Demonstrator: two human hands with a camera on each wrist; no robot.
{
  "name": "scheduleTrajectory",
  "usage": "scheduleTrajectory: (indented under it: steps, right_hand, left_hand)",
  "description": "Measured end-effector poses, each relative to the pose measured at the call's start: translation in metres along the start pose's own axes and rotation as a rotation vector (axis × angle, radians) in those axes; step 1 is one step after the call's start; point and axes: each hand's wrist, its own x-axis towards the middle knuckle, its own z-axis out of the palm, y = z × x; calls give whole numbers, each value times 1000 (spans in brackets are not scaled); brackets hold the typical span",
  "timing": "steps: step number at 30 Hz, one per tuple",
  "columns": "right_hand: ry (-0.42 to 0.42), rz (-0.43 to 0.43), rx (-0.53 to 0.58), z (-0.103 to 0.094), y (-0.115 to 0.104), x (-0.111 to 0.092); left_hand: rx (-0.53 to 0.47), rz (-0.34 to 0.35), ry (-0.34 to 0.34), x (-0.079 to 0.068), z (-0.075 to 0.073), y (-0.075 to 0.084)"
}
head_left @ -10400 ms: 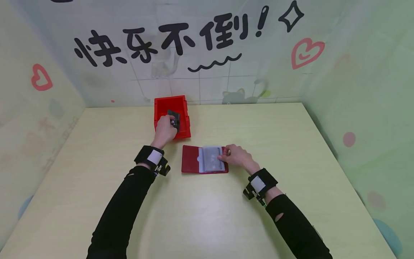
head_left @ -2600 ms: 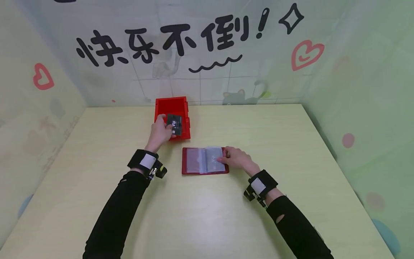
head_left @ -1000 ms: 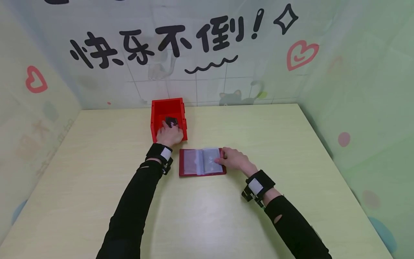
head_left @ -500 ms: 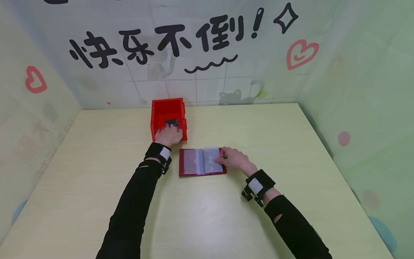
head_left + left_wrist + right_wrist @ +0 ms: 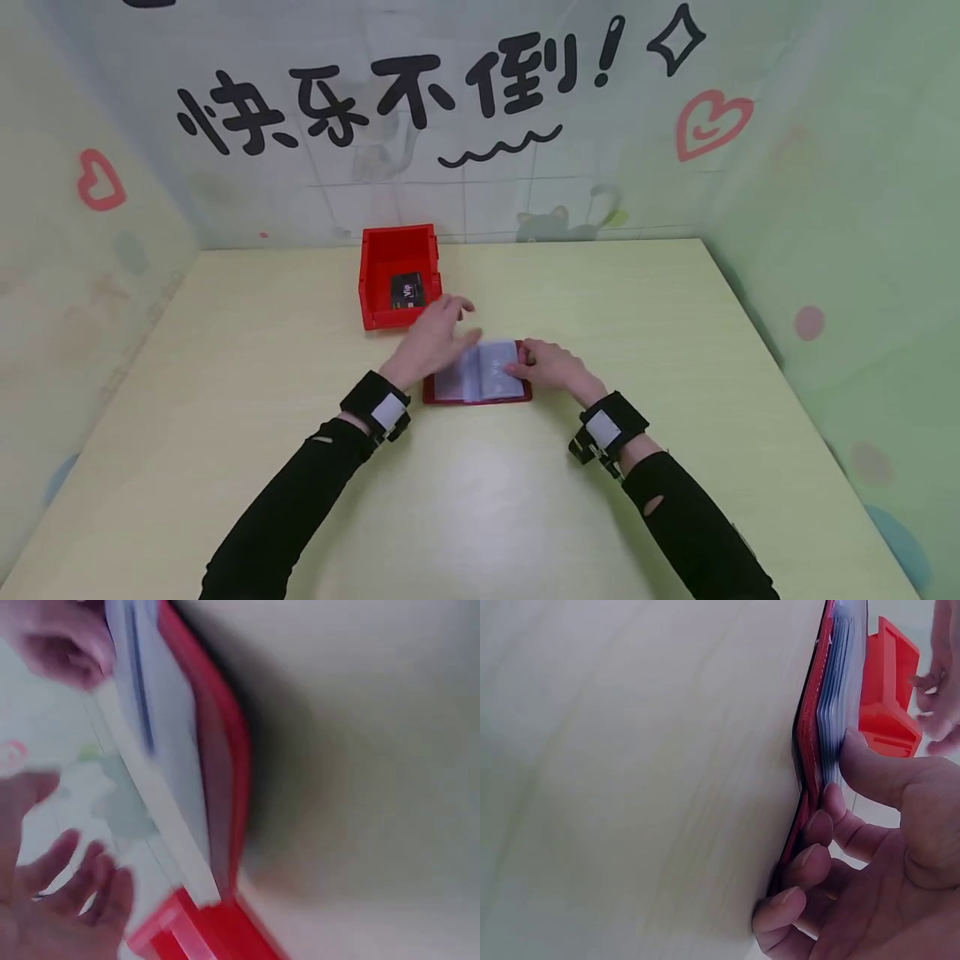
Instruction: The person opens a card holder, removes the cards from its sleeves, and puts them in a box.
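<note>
A red card holder [image 5: 498,371] lies spread on the table, its clear plastic sleeves facing up. My right hand [image 5: 553,367] pinches its right-hand side; in the right wrist view the thumb presses on the stack of sleeves [image 5: 836,697] and the fingers curl by the red cover. My left hand [image 5: 431,342] hovers over the holder's upper left part, fingers loosely spread and holding nothing, as the left wrist view also shows. Behind it, a black card [image 5: 407,291] marked "Vip" lies inside the red plastic bin [image 5: 365,283].
The bin stands at the table's back edge, just behind and left of the holder. A pale wooden table [image 5: 480,500] extends around both. Printed fabric walls [image 5: 480,200] enclose the back and sides.
My left hand has let go of the black card, which now lies in the bin, and has moved right and nearer, over the card holder. My right hand keeps its pinch.
</note>
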Motion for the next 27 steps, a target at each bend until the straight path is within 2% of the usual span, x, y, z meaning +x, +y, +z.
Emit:
scheduleTrajectory:
  steps: [3,4,6,10,14,23,27]
  right_hand:
    - [-5,-15,1,-1,3,0]
    - [-7,-19,3,-1,3,0]
    - [-12,-31,9,-1,5,1]
    - [-22,-38,29,-1,6,1]
    - [-29,-52,42,-1,7,2]
    - [-9,-48,63,-1,11,0]
    - [43,-103,29,2,17,-3]
  left_hand:
    - [44,38,-220,-10,14,13]
    - [73,51,-266,-12,19,16]
    - [115,68,-312,-15,27,19]
    - [142,72,-317,-16,34,19]
    - [106,64,-316,-16,33,15]
    - [-114,29,-299,-21,22,9]
    - [-201,-21,-256,-25,17,6]
